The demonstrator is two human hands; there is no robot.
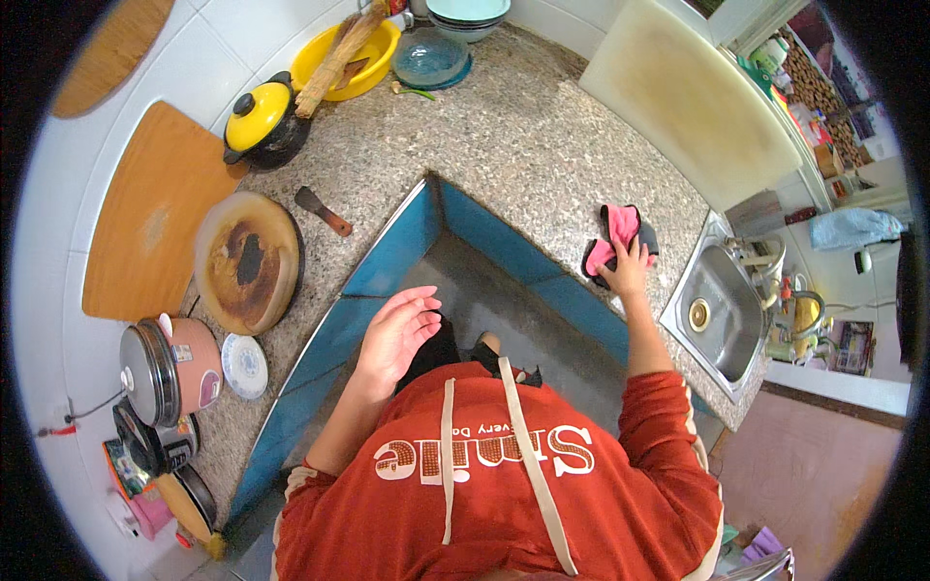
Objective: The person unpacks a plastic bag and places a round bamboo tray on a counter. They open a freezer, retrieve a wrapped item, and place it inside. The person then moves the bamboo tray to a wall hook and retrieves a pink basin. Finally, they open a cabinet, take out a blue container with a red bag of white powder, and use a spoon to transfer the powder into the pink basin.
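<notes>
My right hand [626, 269] rests on a pink and black cloth [621, 224], its fingers spread over the bunched fabric. The cloth lies on the speckled granite counter [501, 131], left of the stainless steel sink [734, 290]. In front of my body, above the floor gap between the two counter arms, my left hand [399, 330] is raised with nothing in it. Its fingers are loosely bent. Across the gap from it, a small tool [324, 210] with a dark flat blade and a wooden handle lies on the counter.
Along the left wall stand a round scorched board [232, 290], a pink rice cooker [196, 363], a patterned saucer [245, 366] and a yellow-lidded pot [258, 112]. Farther back are a yellow basin [381, 62] and blue glass dishes [430, 58]. A whitish cutting board [690, 102] leans near the window.
</notes>
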